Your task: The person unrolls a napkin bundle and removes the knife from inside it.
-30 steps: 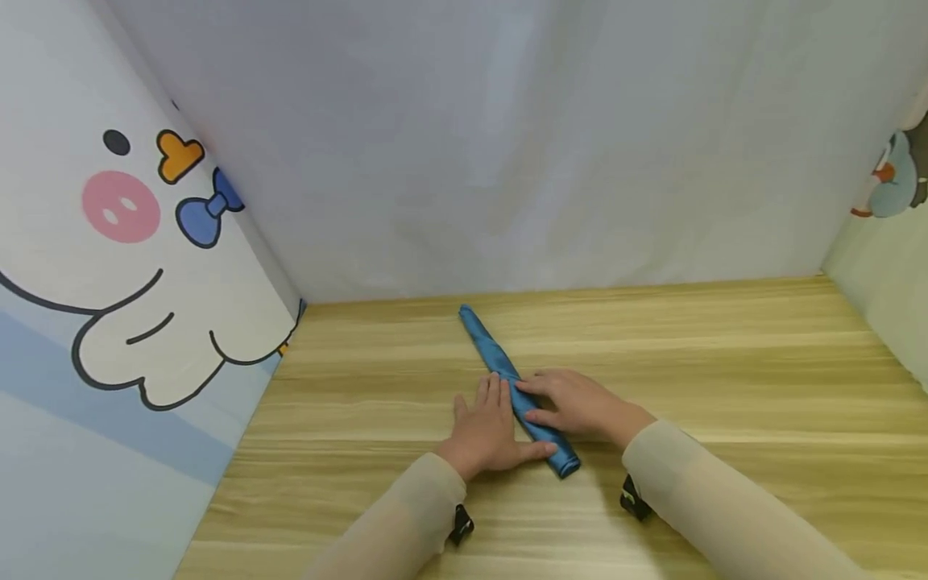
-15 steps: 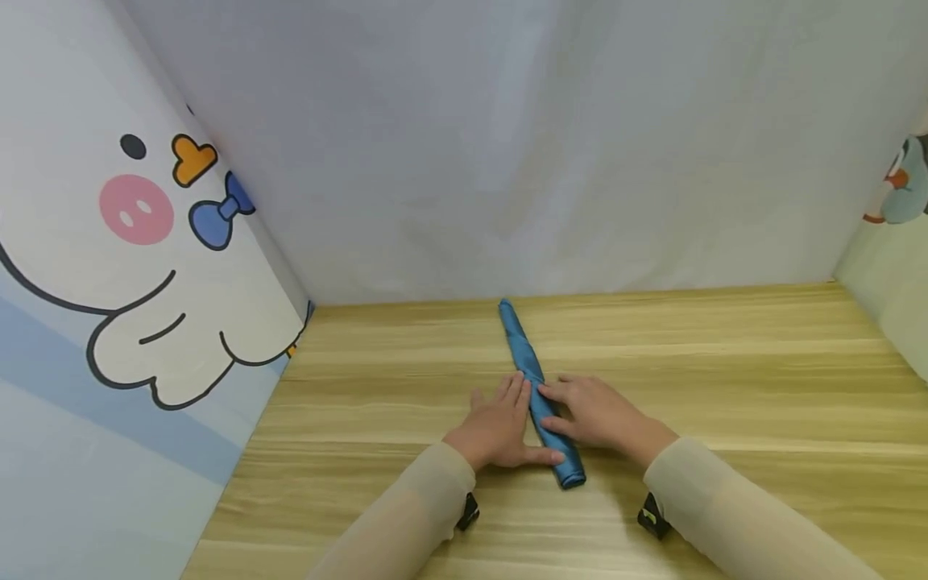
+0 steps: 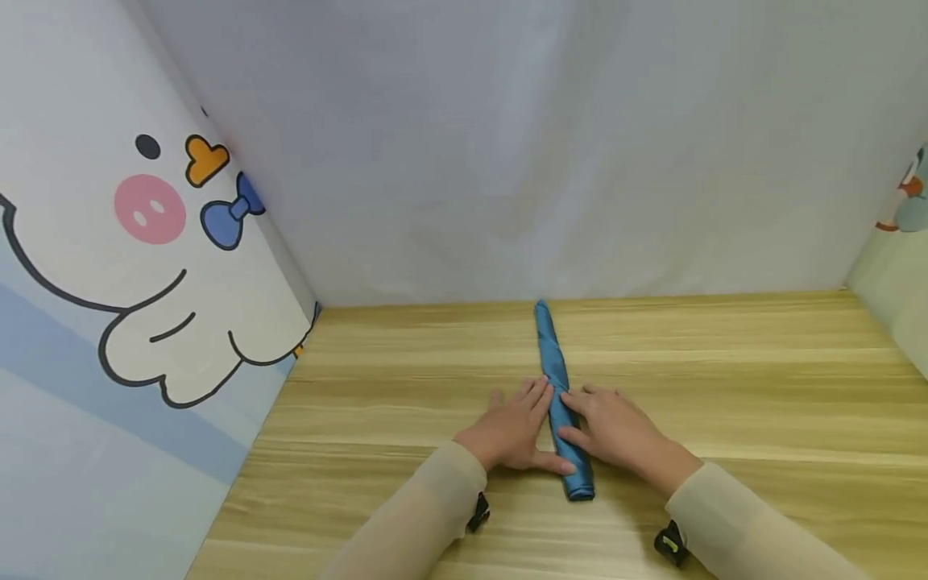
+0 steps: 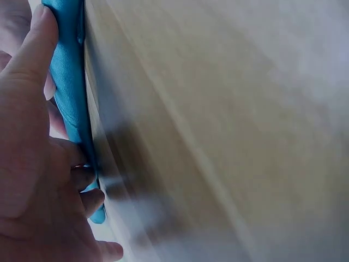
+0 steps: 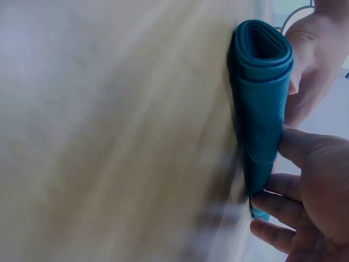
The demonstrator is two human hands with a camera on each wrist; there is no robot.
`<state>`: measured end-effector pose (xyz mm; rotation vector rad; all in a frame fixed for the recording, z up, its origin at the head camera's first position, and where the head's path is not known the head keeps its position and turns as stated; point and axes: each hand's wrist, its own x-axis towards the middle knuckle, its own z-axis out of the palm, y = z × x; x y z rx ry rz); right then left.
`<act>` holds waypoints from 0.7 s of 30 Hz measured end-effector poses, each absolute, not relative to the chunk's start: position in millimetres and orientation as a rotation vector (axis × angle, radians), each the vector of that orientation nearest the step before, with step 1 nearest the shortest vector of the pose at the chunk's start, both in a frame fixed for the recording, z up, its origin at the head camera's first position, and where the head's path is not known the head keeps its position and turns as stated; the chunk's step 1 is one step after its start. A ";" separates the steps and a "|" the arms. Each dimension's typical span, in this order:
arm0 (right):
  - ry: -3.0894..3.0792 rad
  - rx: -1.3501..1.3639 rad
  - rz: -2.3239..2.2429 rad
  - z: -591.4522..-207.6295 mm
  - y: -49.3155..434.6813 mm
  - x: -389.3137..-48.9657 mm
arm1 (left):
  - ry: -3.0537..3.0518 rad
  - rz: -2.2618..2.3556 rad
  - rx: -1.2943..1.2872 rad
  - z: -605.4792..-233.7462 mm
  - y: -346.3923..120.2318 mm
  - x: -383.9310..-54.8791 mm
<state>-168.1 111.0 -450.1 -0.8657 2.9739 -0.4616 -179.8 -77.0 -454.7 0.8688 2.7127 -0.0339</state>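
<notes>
A rolled-up blue cloth (image 3: 553,354) lies on the wooden table, pointing away from me, its far end narrower than the near one. My left hand (image 3: 513,433) rests along its left side with fingers straight, the thumb laid over the near part. From the right, the fingertips and thumb of my right hand (image 3: 616,428) touch the roll. In the right wrist view, the near end of the cloth (image 5: 260,103) shows its spiral layers. The left wrist view has the left thumb against the cloth (image 4: 71,82); the fingers farther along are partly hidden.
Behind the table (image 3: 406,346) stands a plain pale grey wall (image 3: 464,177). To the left is a panel (image 3: 167,322) with a large cartoon bird. A pale panel with a small printed figure (image 3: 912,197) borders the right side.
Across the head view, the blue cloth roll and both hands have shifted right. The roll has turned from a slant to nearly straight ahead. The camera view has shifted slightly too.
</notes>
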 end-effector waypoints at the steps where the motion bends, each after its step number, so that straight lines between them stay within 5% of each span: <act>1: 2.978 -0.856 -0.470 -450.5 111.8 -167.1 | 2.712 -0.037 0.877 -454.8 -76.5 -179.7; 12: 2.974 -0.819 -0.527 -457.8 119.8 -163.4 | 2.734 -0.039 0.871 -453.2 -75.8 -164.3; 21: 2.918 -0.833 -0.640 -457.5 120.4 -197.3 | 2.745 -0.031 0.717 -450.7 -65.6 -133.7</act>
